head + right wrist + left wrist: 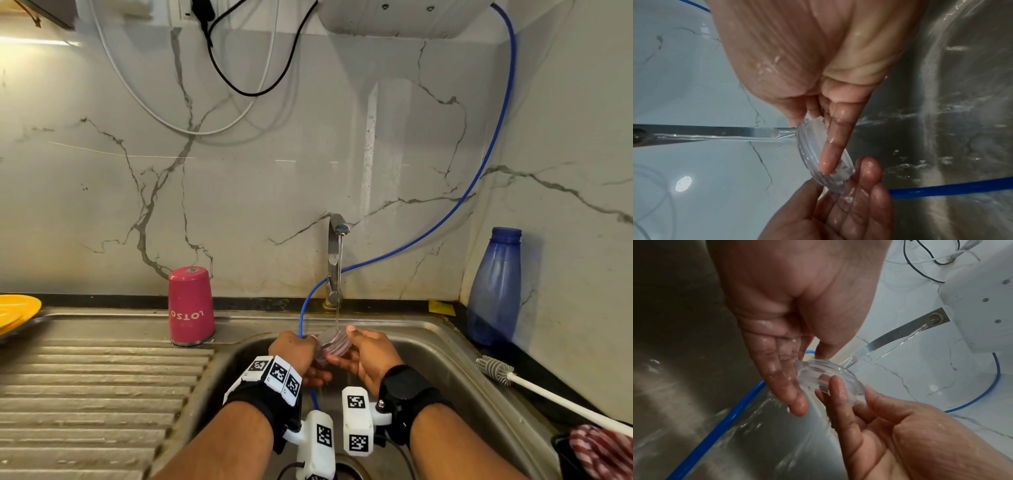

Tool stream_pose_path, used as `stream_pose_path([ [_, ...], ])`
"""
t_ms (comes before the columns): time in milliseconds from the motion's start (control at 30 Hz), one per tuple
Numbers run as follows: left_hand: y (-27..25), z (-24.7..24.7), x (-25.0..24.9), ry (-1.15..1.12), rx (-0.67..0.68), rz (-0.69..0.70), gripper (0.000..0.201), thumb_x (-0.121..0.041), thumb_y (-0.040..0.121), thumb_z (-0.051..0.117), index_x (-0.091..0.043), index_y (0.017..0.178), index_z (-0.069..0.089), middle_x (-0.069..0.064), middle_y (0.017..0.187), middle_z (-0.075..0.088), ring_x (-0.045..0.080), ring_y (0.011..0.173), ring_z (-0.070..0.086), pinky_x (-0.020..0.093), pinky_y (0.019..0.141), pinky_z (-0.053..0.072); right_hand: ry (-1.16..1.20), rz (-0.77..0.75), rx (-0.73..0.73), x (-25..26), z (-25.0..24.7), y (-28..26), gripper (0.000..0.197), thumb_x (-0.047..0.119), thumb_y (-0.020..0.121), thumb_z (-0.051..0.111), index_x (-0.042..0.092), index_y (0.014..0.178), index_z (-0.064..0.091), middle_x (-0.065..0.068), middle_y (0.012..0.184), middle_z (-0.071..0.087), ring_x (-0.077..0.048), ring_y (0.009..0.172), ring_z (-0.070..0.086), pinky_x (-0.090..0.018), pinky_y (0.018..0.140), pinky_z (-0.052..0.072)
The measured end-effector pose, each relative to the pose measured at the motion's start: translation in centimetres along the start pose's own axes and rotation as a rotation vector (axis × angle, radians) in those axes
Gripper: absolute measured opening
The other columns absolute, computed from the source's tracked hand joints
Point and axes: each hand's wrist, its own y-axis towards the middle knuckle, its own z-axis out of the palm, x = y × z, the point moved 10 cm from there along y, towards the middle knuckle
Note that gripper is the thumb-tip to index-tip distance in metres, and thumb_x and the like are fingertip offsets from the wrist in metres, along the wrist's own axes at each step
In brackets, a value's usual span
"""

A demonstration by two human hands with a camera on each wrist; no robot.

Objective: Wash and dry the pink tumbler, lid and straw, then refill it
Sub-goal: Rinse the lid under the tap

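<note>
Both forearms reach over the steel sink [445, 346]. The left hand [294, 353] and right hand [370, 353] pinch the round clear plastic lid [333, 344] by its rim, tilted beneath the tap's stream [339, 281]. The pink metal tumbler [190, 306] stands inverted on the drainboard [102, 377].

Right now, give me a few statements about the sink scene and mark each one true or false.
1. Both hands hold the clear lid under the running tap. True.
2. The pink tumbler stands upside down on the draining board. True.
3. The tumbler is inside the sink basin. False: it is left of the basin.
4. The bottle brush is in the right hand. False: it lies on the counter.
5. The blue bottle has a cap on. False: its mouth is open.
</note>
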Motion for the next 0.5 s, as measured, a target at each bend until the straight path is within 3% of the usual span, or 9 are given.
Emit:
stream_pose_path([
  [133,0.6,0.1,0.2,-0.009,-0.001,0.012,0.029,-0.020,0.104,0.049,0.005,0.101,0.063,0.021,0.074,0.075,0.034,0.065,0.075,0.034,0.053,0.061,-0.015,-0.007,-0.007,0.2,-0.1,0.0,0.028,0.019,0.106,0.046,-0.003,0.114,0.061,-0.026,0.102,0.073,-0.032,0.085,0.075,-0.032,0.068,0.063],
  [233,1.3,-0.1,-0.6,-0.010,-0.039,0.097,0.032,-0.023,0.104,0.052,0.006,0.107,0.065,0.020,0.073,0.075,0.032,0.062,0.074,0.035,0.058,0.062,-0.013,-0.030,-0.059,0.7,-0.6,0.0,0.021,0.014,0.106,0.045,0.004,0.108,0.063,-0.025,0.105,0.071,-0.034,0.086,0.074,-0.033,0.065,0.063],
  [400,0.9,0.3,-2.7,-0.046,-0.048,0.260,0.019,-0.023,0.102,0.058,-0.014,0.115,0.069,0.013,0.094,0.076,0.029,0.073,0.075,0.036,0.065,0.064,-0.073,-0.023,-0.142,0.7,-2.3,0.0,0.019,0.009,0.105,0.044,0.010,0.102,0.062,-0.023,0.100,0.071,-0.034,0.084,0.072,-0.038,0.065,0.062],
  [500,1.0,0.4,-3.3,0.006,-0.036,0.333,0.023,-0.025,0.099,0.063,-0.018,0.118,0.072,0.007,0.096,0.076,0.030,0.076,0.075,0.041,0.066,0.064,-0.179,0.038,-0.158,0.1,-3.0,0.1,0.022,0.010,0.103,0.043,0.004,0.102,0.064,-0.023,0.087,0.073,-0.033,0.074,0.071,-0.041,0.064,0.061],
])
